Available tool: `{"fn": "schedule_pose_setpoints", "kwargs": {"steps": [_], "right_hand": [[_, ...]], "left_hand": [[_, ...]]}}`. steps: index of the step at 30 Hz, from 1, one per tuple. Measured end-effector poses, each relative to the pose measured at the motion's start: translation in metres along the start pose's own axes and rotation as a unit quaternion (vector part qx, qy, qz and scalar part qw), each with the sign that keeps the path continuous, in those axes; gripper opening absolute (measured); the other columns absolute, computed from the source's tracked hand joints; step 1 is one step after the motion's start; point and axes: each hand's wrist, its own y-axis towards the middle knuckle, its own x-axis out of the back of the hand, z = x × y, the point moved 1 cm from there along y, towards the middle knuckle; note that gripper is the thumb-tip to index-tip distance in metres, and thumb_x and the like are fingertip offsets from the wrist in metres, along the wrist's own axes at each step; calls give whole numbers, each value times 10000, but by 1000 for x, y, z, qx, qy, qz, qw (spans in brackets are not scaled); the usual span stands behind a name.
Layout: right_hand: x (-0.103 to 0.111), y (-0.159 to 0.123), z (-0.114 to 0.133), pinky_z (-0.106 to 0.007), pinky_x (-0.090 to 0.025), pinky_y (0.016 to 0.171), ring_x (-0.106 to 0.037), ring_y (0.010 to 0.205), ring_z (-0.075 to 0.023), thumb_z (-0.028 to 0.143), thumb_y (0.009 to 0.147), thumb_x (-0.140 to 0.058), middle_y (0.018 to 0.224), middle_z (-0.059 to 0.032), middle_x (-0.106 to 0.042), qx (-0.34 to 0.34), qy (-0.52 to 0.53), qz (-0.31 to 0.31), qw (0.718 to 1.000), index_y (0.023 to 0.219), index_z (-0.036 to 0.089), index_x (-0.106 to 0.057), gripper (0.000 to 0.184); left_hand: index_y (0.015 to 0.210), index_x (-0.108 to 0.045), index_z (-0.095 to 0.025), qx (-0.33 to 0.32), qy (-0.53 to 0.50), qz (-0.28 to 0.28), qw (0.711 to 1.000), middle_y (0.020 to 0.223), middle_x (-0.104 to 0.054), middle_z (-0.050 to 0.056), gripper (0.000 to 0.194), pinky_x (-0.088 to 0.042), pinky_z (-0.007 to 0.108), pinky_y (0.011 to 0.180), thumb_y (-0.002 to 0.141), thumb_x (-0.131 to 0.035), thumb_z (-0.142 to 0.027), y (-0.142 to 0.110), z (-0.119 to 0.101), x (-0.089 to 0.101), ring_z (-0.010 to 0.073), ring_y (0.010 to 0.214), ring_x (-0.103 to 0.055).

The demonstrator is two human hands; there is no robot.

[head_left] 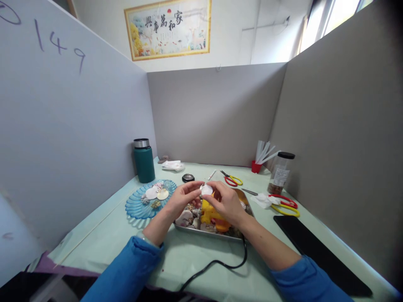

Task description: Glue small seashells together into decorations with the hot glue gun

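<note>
In front of me, above the tray, my right hand (225, 201) pinches a flat white round disc (207, 190), which looks like a shell, between thumb and fingers. My left hand (185, 197) meets it from the left, thumb and forefinger closed at the disc's left edge. A small, shiny bit shows between those fingertips, too small to name. Below both hands sits a metal tray (201, 233) of shells and stones (185, 218). A yellow glue gun (208, 212) lies in it, partly covered by my right hand, and a black cord (217, 262) runs from the tray toward me.
On the left stand a blue scalloped plate (135, 206) with shells and a green bottle (144, 163). Red-and-yellow scissors (233, 180), a second pair (285, 205), a jar (279, 176), a red cup of white sticks (256, 167) and a black slab (317, 251) lie rightward. Grey partitions (217, 117) enclose the table.
</note>
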Motion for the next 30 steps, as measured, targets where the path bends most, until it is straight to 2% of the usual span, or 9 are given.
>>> {"fn": "schedule_pose_setpoints", "kwargs": {"steps": [10, 30], "right_hand": [[0, -1, 0, -249, -426, 590, -534, 636, -136, 340, 804, -613, 831, -40, -613, 12, 23, 1, 1000, 1029, 180, -574, 279], [0, -1, 1, -257, -438, 614, -548, 672, -148, 339, 824, -588, 868, -53, -617, 10, 34, -20, 999, 1056, 178, -569, 283]], "left_hand": [[1009, -608, -145, -6, -9, 11, 1000, 826, -654, 52, 393, -446, 230, 508, 675, -716, -321, 1, 2, 2, 97, 528, -571], [1023, -596, -159, -13, -56, 3, 998, 862, -644, 42, 381, -462, 222, 503, 680, -717, -275, -1, 0, 0, 85, 539, -570]]}}
